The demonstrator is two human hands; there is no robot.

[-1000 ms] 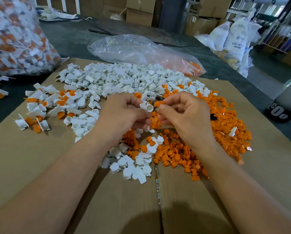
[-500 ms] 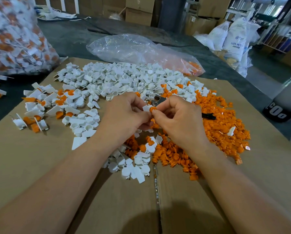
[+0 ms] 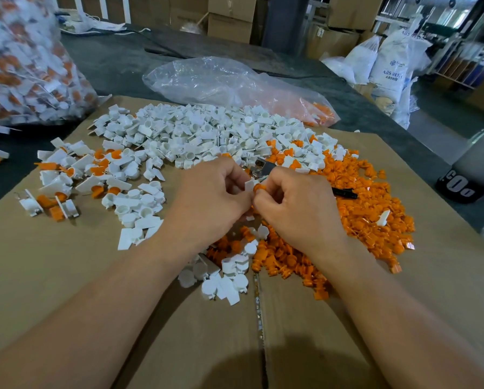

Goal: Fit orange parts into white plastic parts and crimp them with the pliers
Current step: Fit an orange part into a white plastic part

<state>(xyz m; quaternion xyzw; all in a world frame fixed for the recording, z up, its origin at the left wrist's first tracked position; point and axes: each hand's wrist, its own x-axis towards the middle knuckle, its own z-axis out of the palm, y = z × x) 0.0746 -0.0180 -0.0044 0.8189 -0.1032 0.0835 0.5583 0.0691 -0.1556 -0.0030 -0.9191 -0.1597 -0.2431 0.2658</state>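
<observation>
Your left hand (image 3: 215, 200) has its grip pinching a small white part (image 3: 249, 185) with the other fingers curled in. Your right hand (image 3: 294, 209) does the same with an orange part (image 3: 259, 188). The two bits touch right where your fingertips meet, held up over the middle of the cardboard sheet (image 3: 66, 276).

The pliers (image 3: 263, 167) sit just behind your right hand. The metal head pokes out above your knuckles and the black handle sticks out to the right across the orange pile (image 3: 370, 214). Can't tell if your hand is actually touching them.

The loose white pile (image 3: 207, 136) is spread along the far side of the cardboard, and the orange stuff runs from under your right wrist out to the right. A few more white ones lie near your left wrist. Off to the left there's a scatter of joined white-and-orange pieces (image 3: 66, 178).

Past the cardboard, on the dark surface (image 3: 108, 60), lie a crumpled clear bag (image 3: 221, 82) and, at far left, a big stuffed bag (image 3: 19, 66) of white and orange pieces.
</observation>
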